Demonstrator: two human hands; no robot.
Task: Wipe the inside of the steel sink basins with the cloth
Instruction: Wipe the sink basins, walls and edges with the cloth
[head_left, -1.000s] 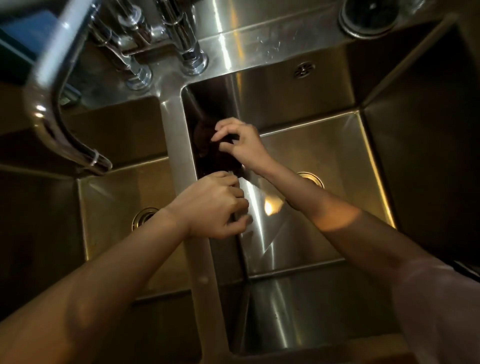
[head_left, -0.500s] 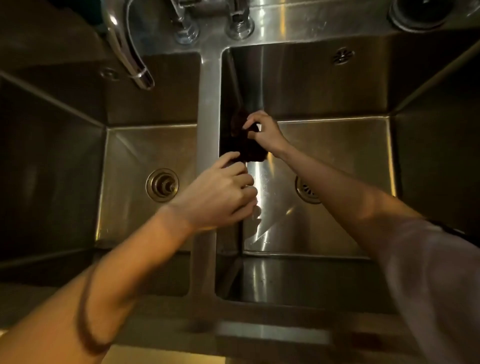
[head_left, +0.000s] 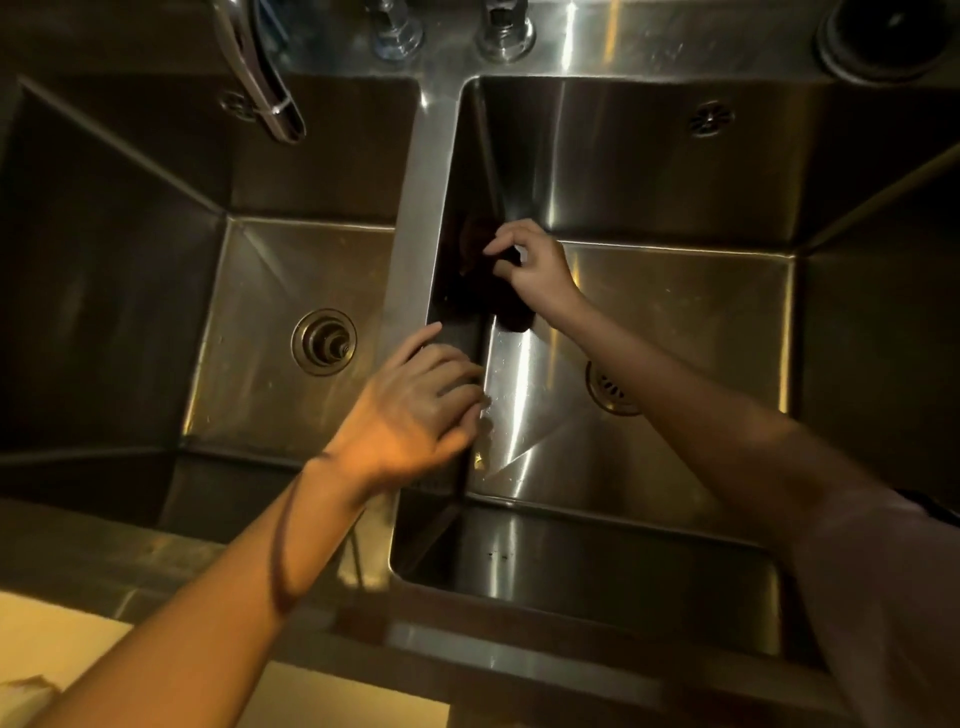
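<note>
A double steel sink fills the view, with a left basin and a right basin split by a steel divider. My right hand reaches deep into the right basin and grips a dark cloth against the basin's left wall near the floor. My left hand rests on the divider, its fingers curled over the edge into the right basin. Much of the cloth is lost in shadow.
A curved tap spout hangs over the left basin, with two tap bases behind the divider. Each basin has a drain, left and right. A dark round fitting sits at the back right.
The view has pulled back and shifted, showing both basins whole. My right hand stays low on the right basin's left wall with the cloth. My left hand stays on the divider.
</note>
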